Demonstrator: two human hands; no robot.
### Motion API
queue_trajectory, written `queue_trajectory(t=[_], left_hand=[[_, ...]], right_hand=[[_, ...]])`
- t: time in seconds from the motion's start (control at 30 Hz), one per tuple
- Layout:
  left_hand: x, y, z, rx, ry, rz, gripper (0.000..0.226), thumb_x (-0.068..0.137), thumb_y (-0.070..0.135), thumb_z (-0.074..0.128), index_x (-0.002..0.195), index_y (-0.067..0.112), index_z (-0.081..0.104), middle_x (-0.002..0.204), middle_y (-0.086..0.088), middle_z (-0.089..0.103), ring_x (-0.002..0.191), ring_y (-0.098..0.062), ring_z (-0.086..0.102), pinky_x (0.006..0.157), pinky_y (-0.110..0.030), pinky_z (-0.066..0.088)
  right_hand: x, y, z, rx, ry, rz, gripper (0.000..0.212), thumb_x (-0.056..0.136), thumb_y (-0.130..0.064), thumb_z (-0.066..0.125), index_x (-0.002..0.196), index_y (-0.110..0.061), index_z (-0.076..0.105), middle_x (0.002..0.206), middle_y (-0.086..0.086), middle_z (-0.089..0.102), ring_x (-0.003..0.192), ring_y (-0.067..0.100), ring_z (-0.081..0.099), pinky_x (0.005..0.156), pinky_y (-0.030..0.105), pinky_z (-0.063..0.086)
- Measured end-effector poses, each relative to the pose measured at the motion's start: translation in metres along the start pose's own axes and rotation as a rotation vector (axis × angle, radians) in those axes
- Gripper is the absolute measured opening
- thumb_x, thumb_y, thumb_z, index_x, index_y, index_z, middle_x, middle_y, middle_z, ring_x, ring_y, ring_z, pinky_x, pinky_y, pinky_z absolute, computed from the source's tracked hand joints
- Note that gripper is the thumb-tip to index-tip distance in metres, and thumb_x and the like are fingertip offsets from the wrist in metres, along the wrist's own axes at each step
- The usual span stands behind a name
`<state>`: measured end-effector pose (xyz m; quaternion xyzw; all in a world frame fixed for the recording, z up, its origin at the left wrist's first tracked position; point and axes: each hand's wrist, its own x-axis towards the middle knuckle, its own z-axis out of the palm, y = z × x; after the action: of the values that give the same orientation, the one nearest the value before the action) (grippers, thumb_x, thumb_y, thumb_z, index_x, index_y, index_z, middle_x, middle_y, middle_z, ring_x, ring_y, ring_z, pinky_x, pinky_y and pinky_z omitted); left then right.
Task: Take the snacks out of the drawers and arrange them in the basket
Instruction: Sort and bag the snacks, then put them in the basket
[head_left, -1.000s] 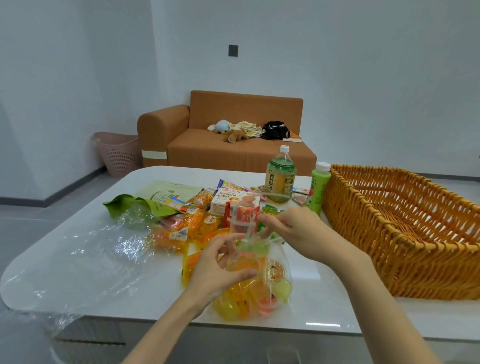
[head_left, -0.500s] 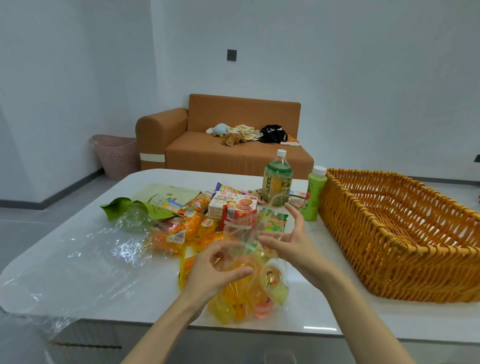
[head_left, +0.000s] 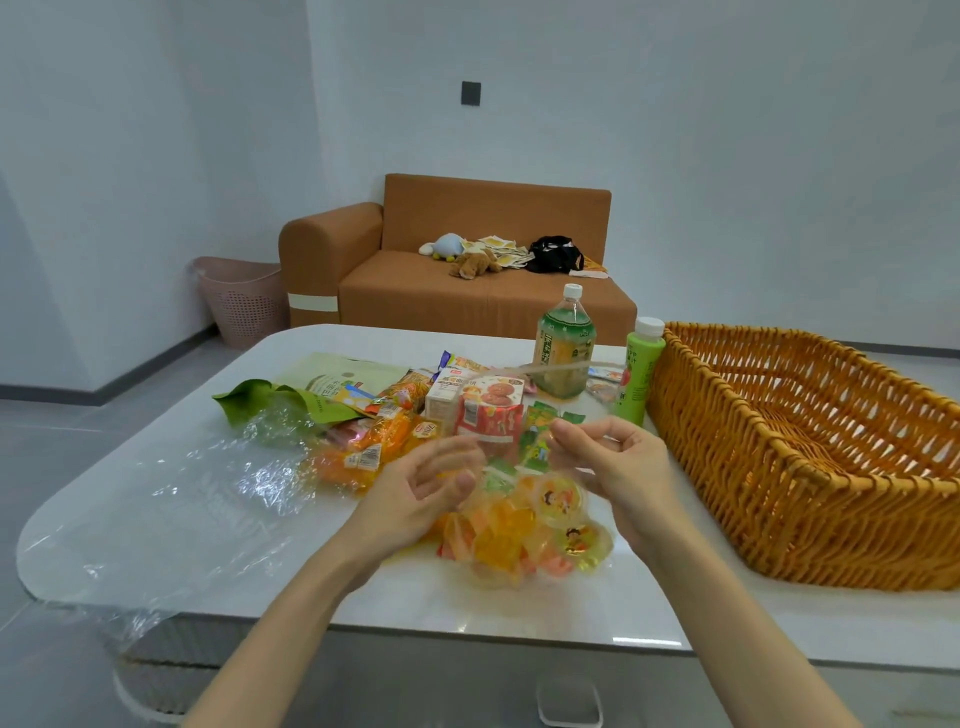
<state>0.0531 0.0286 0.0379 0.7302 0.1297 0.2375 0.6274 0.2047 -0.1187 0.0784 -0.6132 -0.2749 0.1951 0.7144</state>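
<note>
Orange woven basket (head_left: 727, 467); jelly cups (head_left: 498, 540) yellow, perhaps orange.

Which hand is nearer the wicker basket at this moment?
Right. The right hand is above the bag of jelly cups, a short gap left of the wicker basket; the left hand is farther left, on the bag's other side.
</note>
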Motion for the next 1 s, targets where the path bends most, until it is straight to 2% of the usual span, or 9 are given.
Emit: queue_trajectory(t=[0.1, 0.2, 0.3, 0.4, 0.5, 0.63, 0.73, 0.83, 1.0], left_hand=[[-0.002, 0.001, -0.001, 0.009, 0.08, 0.011, 0.08, 0.059, 0.07, 0.071, 0.128, 0.035, 0.054, 0.119, 0.015, 0.066, 0.099, -0.011, 0.069, 0.071, -0.023, 0.055], [-0.001, 0.0, 0.004, 0.0, 0.206, 0.017, 0.044, 0.073, 0.042, 0.07, 0.113, 0.025, 0.066, 0.104, 0.004, 0.073, 0.084, -0.009, 0.07, 0.062, -0.017, 0.051], [0.0, -0.003, 0.011, -0.024, 0.303, 0.025, 0.02, 0.08, 0.029, 0.067, 0.097, 0.021, 0.073, 0.092, 0.004, 0.076, 0.082, -0.006, 0.069, 0.069, -0.014, 0.05], [0.001, -0.002, 0.014, -0.037, 0.391, 0.042, 0.011, 0.084, 0.026, 0.066, 0.09, 0.023, 0.074, 0.088, 0.006, 0.076, 0.09, -0.005, 0.07, 0.074, -0.01, 0.049], [0.001, 0.006, 0.014, -0.059, 0.468, 0.082, 0.007, 0.086, 0.022, 0.067, 0.084, 0.022, 0.074, 0.08, 0.004, 0.076, 0.085, -0.005, 0.071, 0.077, -0.011, 0.051], [-0.001, 0.016, 0.006, -0.111, 0.547, 0.145, 0.007, 0.082, 0.025, 0.068, 0.082, 0.021, 0.074, 0.073, 0.002, 0.075, 0.075, -0.007, 0.071, 0.074, -0.015, 0.054], [-0.002, 0.023, -0.002, 0.074, 0.484, 0.243, 0.017, 0.09, 0.019, 0.061, 0.075, 0.021, 0.07, 0.067, 0.006, 0.07, 0.067, 0.001, 0.063, 0.068, -0.009, 0.048], [-0.006, 0.017, -0.002, 0.289, 0.361, 0.28, 0.02, 0.094, 0.017, 0.056, 0.076, 0.022, 0.064, 0.068, 0.005, 0.063, 0.066, 0.0, 0.058, 0.064, -0.008, 0.043], [-0.01, 0.012, -0.013, 0.522, 0.413, 0.375, 0.015, 0.092, 0.035, 0.053, 0.081, 0.031, 0.064, 0.072, 0.017, 0.063, 0.067, -0.004, 0.059, 0.061, -0.018, 0.044]], right_hand=[[0.0, 0.003, 0.002, 0.025, 0.01, 0.056, 0.029, 0.074, -0.028, 0.074, 0.082, -0.001, 0.066, 0.077, 0.014, 0.074, 0.067, 0.019, 0.071, 0.064, 0.033, 0.06], [-0.001, 0.006, 0.0, 0.052, 0.008, 0.086, 0.027, 0.08, -0.026, 0.071, 0.085, 0.0, 0.067, 0.078, 0.014, 0.074, 0.068, 0.02, 0.071, 0.062, 0.03, 0.059], [-0.002, 0.006, -0.005, -0.015, -0.017, 0.091, 0.024, 0.085, -0.03, 0.067, 0.091, -0.006, 0.068, 0.085, 0.007, 0.076, 0.075, 0.017, 0.072, 0.064, 0.024, 0.058], [-0.006, 0.005, -0.02, -0.228, -0.203, 0.157, 0.034, 0.082, -0.045, 0.062, 0.106, -0.022, 0.066, 0.098, -0.009, 0.074, 0.087, 0.006, 0.07, 0.071, 0.019, 0.054], [-0.013, 0.01, -0.031, -0.257, -0.301, 0.158, 0.037, 0.078, -0.041, 0.064, 0.109, -0.02, 0.069, 0.101, -0.005, 0.074, 0.095, 0.011, 0.07, 0.075, 0.02, 0.055], [-0.016, 0.002, -0.034, -0.08, -0.109, 0.063, 0.031, 0.069, -0.026, 0.071, 0.09, -0.004, 0.075, 0.088, 0.013, 0.075, 0.08, 0.023, 0.072, 0.066, 0.023, 0.058], [-0.014, -0.001, -0.039, -0.068, -0.034, -0.005, 0.028, 0.066, -0.021, 0.076, 0.085, 0.0, 0.074, 0.079, 0.017, 0.074, 0.072, 0.023, 0.072, 0.063, 0.026, 0.059], [-0.014, 0.002, -0.04, -0.287, -0.048, -0.099, 0.019, 0.073, -0.017, 0.078, 0.08, 0.0, 0.073, 0.072, 0.013, 0.073, 0.066, 0.022, 0.071, 0.058, 0.025, 0.059], [-0.01, 0.012, -0.034, -0.405, -0.046, -0.182, 0.017, 0.082, -0.02, 0.072, 0.081, -0.004, 0.069, 0.073, 0.004, 0.073, 0.066, 0.016, 0.069, 0.06, 0.025, 0.057]])
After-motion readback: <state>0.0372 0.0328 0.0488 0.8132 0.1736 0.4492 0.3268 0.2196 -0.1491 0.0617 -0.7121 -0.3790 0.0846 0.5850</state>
